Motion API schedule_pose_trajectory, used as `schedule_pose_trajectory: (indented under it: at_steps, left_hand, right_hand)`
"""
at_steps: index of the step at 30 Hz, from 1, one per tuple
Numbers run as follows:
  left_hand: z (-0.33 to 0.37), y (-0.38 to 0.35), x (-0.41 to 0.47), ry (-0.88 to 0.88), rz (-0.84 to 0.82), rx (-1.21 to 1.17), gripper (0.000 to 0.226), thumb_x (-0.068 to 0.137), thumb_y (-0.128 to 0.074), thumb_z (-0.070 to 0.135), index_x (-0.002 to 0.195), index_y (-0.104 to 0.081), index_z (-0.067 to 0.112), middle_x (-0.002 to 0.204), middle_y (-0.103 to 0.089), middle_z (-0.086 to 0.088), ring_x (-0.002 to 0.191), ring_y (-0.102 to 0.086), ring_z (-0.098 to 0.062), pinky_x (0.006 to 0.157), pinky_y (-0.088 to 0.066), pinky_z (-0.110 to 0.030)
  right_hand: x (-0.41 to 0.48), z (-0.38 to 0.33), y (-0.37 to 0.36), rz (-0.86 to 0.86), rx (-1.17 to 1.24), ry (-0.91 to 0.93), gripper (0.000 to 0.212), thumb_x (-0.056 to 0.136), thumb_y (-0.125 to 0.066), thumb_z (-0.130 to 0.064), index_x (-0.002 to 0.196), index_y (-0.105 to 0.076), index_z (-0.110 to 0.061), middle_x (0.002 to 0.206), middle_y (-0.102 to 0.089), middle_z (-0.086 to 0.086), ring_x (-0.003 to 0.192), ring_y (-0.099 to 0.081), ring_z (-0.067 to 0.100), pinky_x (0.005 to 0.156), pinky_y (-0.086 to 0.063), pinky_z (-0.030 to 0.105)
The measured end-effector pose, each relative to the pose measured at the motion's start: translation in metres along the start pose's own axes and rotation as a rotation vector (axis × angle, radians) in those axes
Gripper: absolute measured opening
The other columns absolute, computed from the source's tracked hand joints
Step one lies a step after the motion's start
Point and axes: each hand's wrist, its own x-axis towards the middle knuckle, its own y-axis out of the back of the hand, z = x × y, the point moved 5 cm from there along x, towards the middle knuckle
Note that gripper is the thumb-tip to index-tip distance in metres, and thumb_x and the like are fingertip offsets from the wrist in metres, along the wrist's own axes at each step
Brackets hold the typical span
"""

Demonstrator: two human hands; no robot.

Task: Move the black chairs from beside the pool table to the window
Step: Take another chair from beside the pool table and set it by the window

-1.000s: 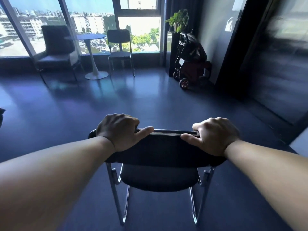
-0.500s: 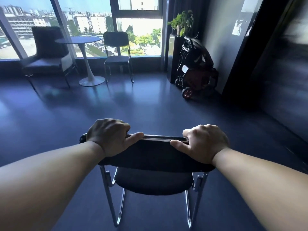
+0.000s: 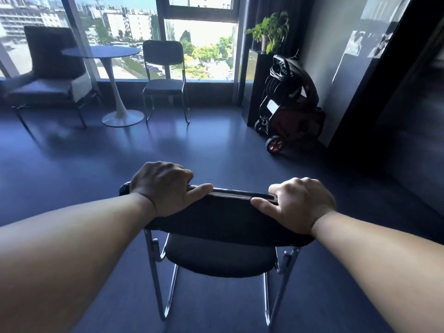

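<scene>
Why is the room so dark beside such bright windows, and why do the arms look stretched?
Head view: daylight through the window overexposes the glass, leaving the black chair and floor in dim backlight; glare sheens the floor; the wide lens bows the window frames and swells the forearms; the right wall looks smeared.

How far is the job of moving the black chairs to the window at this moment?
Looks done: one black chair stands at the window beside the round table. In hand: left hand and right hand grip the backrest of a second chair, on open floor short of the window. Left: bring it there, set it down. More chairs are not in view.
</scene>
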Motion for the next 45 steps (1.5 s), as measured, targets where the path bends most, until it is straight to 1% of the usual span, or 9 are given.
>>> schedule_pose_trajectory:
  at_steps: [3,11,15,19,23,26,32,36,45]
  left_hand:
    - [-0.033,-0.032,0.051,-0.015,0.006,0.006,0.077,0.077,0.004,0.083,0.061,-0.04,0.022,0.067,-0.05,0.008,0.065,-0.053,-0.023,0.056,-0.034,-0.031]
    - [-0.092,-0.096,0.156,-0.034,-0.005,0.003,0.076,0.077,0.004,0.083,0.062,-0.041,0.023,0.067,-0.048,0.009,0.062,-0.046,-0.02,0.054,-0.029,-0.031]
    - [-0.12,-0.126,0.206,-0.032,-0.004,0.001,0.08,0.077,0.003,0.082,0.063,-0.046,0.022,0.068,-0.054,0.009,0.062,-0.05,-0.021,0.054,-0.031,-0.031]
    - [-0.142,-0.154,0.26,-0.038,-0.001,0.019,0.079,0.078,0.003,0.082,0.063,-0.045,0.022,0.07,-0.057,0.008,0.064,-0.053,-0.022,0.055,-0.033,-0.031]
    - [-0.164,-0.182,0.313,-0.011,-0.005,0.037,0.078,0.079,0.004,0.082,0.063,-0.044,0.022,0.071,-0.059,0.007,0.062,-0.049,-0.02,0.054,-0.032,-0.031]
    - [-0.176,-0.211,0.366,0.003,-0.013,0.049,0.077,0.079,0.005,0.081,0.063,-0.041,0.022,0.073,-0.06,0.007,0.069,-0.058,-0.022,0.056,-0.033,-0.031]
    - [-0.21,-0.264,0.459,0.026,-0.019,0.033,0.078,0.079,0.004,0.082,0.063,-0.044,0.022,0.071,-0.057,0.008,0.068,-0.057,-0.023,0.057,-0.036,-0.031]
    - [-0.23,-0.29,0.513,0.039,-0.005,0.058,0.077,0.08,0.004,0.082,0.061,-0.041,0.023,0.068,-0.053,0.009,0.061,-0.046,-0.022,0.055,-0.033,-0.031]
    - [-0.274,-0.345,0.608,0.039,-0.045,0.044,0.074,0.078,0.006,0.081,0.061,-0.036,0.023,0.073,-0.055,0.008,0.071,-0.056,-0.022,0.056,-0.029,-0.032]
  right_hand:
    - [0.058,0.019,-0.024,-0.002,-0.023,-0.002,0.075,0.073,0.003,-0.09,0.061,-0.037,-0.027,0.075,-0.064,-0.003,0.075,-0.062,0.026,0.062,-0.032,0.035]
    - [0.171,0.062,-0.075,-0.013,-0.043,-0.037,0.077,0.072,0.004,-0.09,0.062,-0.038,-0.026,0.076,-0.064,-0.004,0.075,-0.062,0.025,0.062,-0.033,0.035]
    - [0.227,0.085,-0.099,0.005,-0.05,-0.036,0.08,0.071,0.008,-0.091,0.062,-0.038,-0.026,0.072,-0.06,-0.005,0.065,-0.046,0.023,0.063,-0.034,0.035]
    - [0.282,0.116,-0.12,0.04,-0.037,-0.037,0.082,0.069,0.014,-0.091,0.06,-0.037,-0.027,0.071,-0.061,-0.004,0.063,-0.043,0.022,0.063,-0.034,0.035]
    - [0.341,0.149,-0.143,0.044,-0.035,-0.008,0.083,0.068,0.014,-0.092,0.061,-0.038,-0.027,0.07,-0.06,-0.003,0.065,-0.051,0.024,0.063,-0.035,0.035]
    - [0.394,0.185,-0.166,0.051,-0.048,0.02,0.087,0.068,0.014,-0.092,0.063,-0.042,-0.026,0.072,-0.062,-0.002,0.071,-0.061,0.025,0.063,-0.038,0.035]
    - [0.487,0.241,-0.211,0.01,-0.024,0.021,0.085,0.068,0.013,-0.093,0.063,-0.041,-0.027,0.069,-0.057,-0.003,0.065,-0.05,0.024,0.063,-0.04,0.036]
    - [0.544,0.273,-0.234,-0.016,-0.022,0.032,0.088,0.068,0.01,-0.092,0.067,-0.048,-0.025,0.07,-0.054,-0.004,0.067,-0.048,0.024,0.064,-0.034,0.035]
    - [0.645,0.322,-0.278,-0.042,-0.003,0.069,0.09,0.064,0.015,-0.093,0.067,-0.046,-0.027,0.08,-0.065,-0.004,0.08,-0.062,0.025,0.066,-0.033,0.036]
